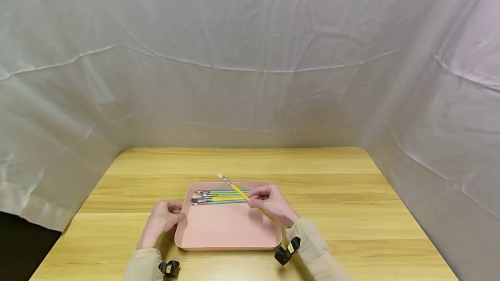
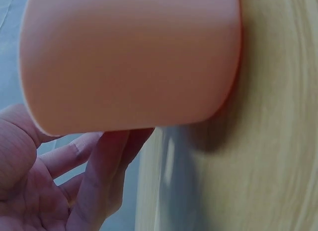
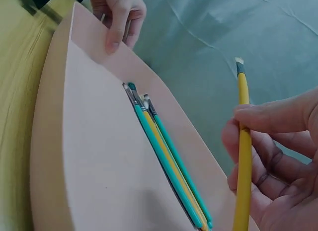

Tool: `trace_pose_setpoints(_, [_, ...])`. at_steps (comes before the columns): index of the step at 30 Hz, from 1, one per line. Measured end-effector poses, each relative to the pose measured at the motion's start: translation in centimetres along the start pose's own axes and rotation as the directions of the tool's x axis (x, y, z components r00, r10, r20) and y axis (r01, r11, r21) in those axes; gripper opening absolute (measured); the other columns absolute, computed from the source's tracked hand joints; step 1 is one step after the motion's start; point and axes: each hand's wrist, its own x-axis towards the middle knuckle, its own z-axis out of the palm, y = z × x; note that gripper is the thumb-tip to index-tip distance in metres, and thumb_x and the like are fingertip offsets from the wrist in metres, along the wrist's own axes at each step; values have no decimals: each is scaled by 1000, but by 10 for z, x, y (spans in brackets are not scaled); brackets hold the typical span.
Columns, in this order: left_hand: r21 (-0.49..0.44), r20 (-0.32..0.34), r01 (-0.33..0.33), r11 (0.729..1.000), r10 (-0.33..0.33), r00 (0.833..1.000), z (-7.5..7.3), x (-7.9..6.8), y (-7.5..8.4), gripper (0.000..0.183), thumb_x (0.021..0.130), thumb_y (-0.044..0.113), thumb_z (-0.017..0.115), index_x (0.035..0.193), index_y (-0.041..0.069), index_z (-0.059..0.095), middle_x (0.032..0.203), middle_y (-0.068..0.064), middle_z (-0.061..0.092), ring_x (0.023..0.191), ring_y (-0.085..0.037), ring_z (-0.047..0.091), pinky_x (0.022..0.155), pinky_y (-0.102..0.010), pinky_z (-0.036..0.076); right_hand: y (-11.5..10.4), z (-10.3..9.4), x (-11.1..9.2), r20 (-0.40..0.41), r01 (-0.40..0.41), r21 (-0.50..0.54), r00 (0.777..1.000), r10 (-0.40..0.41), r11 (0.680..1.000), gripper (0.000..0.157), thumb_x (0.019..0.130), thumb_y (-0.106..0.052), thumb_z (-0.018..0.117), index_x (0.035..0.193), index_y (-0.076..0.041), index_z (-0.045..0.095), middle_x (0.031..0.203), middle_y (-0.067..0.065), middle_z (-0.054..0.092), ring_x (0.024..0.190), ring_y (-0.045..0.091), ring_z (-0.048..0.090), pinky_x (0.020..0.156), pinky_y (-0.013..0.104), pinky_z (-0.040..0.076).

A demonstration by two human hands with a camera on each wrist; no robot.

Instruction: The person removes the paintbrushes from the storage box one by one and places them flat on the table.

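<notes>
A yellow-handled paintbrush [image 3: 243, 94] with a pale bristle tip is pinched between the thumb and fingers of my right hand [image 1: 271, 205]. It slants above the right part of a pink tray [image 1: 226, 233], bristles up and toward the far left. My left hand [image 1: 161, 221] grips the tray's left rim, thumb on the inner wall and the other fingers outside. Inside the tray, along its far side, several paintbrushes [image 1: 218, 199] with teal and yellow handles lie side by side, bristle ends to the left. In the head view my right hand covers their handle ends.
The tray stands on a light wooden table [image 1: 336, 211], near its front. Grey-white cloth [image 1: 242, 99] hangs behind the table and along both sides. Each wrist wears a small black camera [image 1: 287, 250].
</notes>
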Motion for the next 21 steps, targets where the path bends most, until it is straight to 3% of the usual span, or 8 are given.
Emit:
trace_pose_setpoints(11, [-34,9,-7,999,7,1000,0,1,0,35,77,2,70,109,-10,70,88,-13,72,75,-15,65,59,-28,56,13,-18,-15,-108,36,171,994,-17,985,37,86,2,72,115,22,61,77,-7,73,69,5,68,60,16,48])
trace_pose_setpoints(21, [-40,2,6,999,-6,1000,1,1,-1,36,75,2,69,109,-10,70,88,-13,71,76,-16,63,59,-27,55,23,-31,-25,-278,89,181,960,-36,979,36,85,3,72,114,21,62,75,-9,71,65,2,62,55,15,42])
